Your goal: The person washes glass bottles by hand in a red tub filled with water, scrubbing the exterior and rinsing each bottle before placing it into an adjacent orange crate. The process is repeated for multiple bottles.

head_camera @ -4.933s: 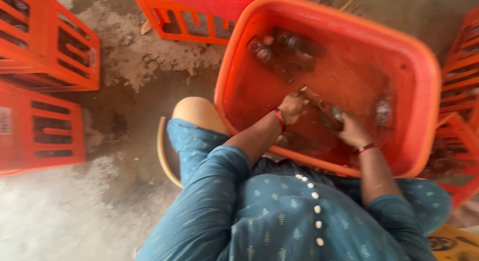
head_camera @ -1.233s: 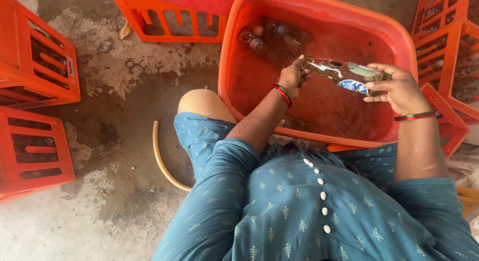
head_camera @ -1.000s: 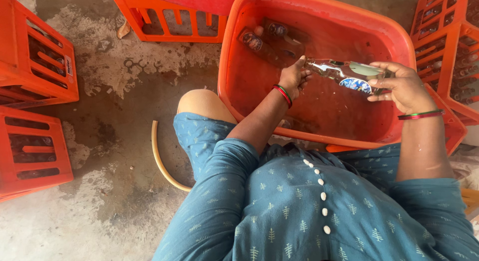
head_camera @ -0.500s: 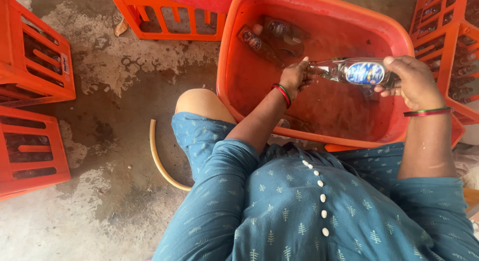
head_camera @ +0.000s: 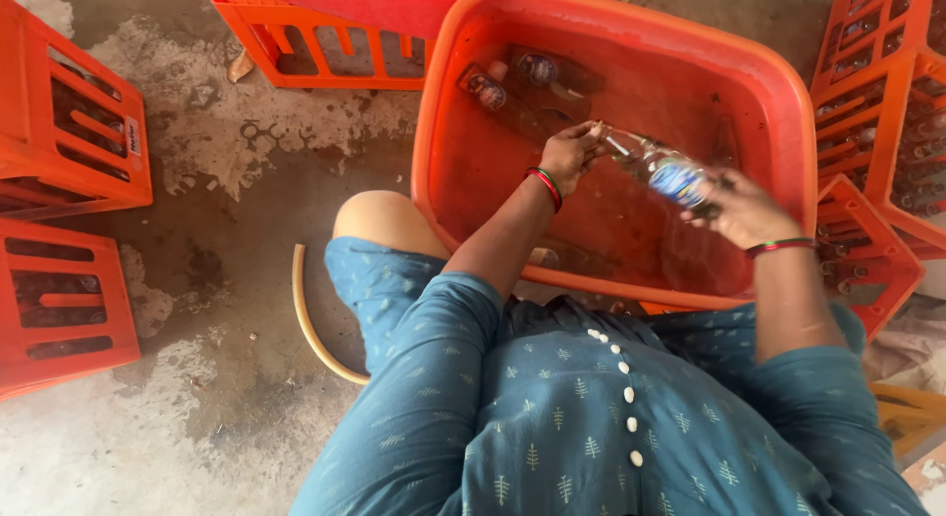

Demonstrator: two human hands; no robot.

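Note:
A clear glass bottle [head_camera: 662, 169] with a blue label is held over the big orange tub [head_camera: 788, 102]. My right hand [head_camera: 741, 208] grips its body. My left hand [head_camera: 570, 153], fingers closed, is at the bottle's neck and mouth. Both wrists wear red and green bangles. More bottles [head_camera: 512, 82] lie submerged in the water at the tub's far side.
Orange bottle crates stand around: two at the left [head_camera: 69, 112], one at the back [head_camera: 325, 43], and stacked ones holding bottles at the right [head_camera: 887, 102]. A tan hose [head_camera: 310, 324] curves on the wet concrete floor beside my bare knee [head_camera: 384, 220].
The bottle has swung from level to tilted, neck up-left and base down-right. My right hand dropped lower with it. My left hand stays at the neck.

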